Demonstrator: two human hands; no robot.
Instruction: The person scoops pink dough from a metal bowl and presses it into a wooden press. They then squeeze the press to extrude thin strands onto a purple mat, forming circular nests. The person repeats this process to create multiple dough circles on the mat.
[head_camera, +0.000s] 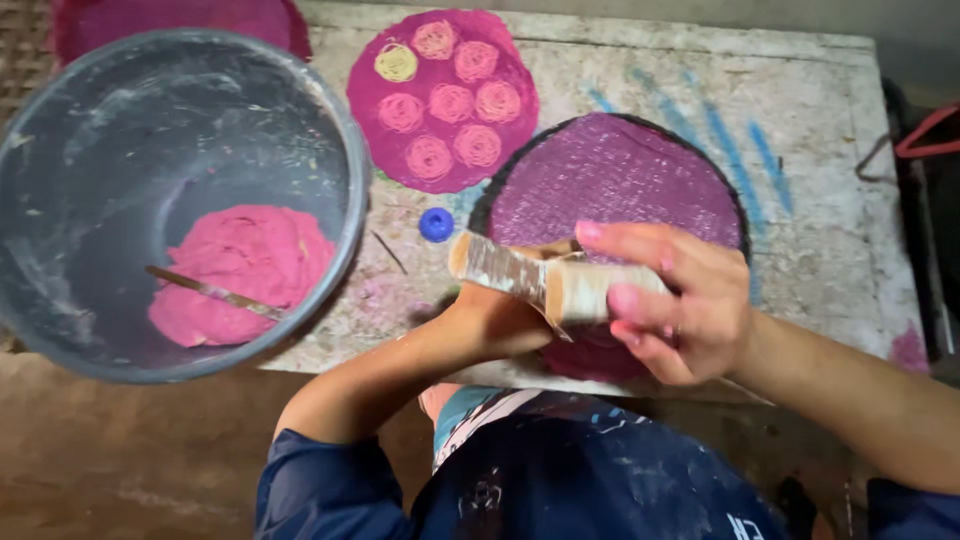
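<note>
My right hand (672, 302) is wrapped around a worn cardboard tube (535, 278), holding it level above the near edge of a round purple disc (610, 175). My left hand (495, 320) supports the tube from below, mostly hidden under it. My fingers are stained pink. Behind the purple disc lies a magenta round mat (372, 85) decorated with several pink coils and one yellow coil.
A large grey bucket (345, 150) at the left holds a lump of pink pulp (245, 270) with a stick (215, 293) lying in it. A small blue cap (436, 224) rests on the stained white board (830, 200). Another magenta disc (170, 18) peeks out top left.
</note>
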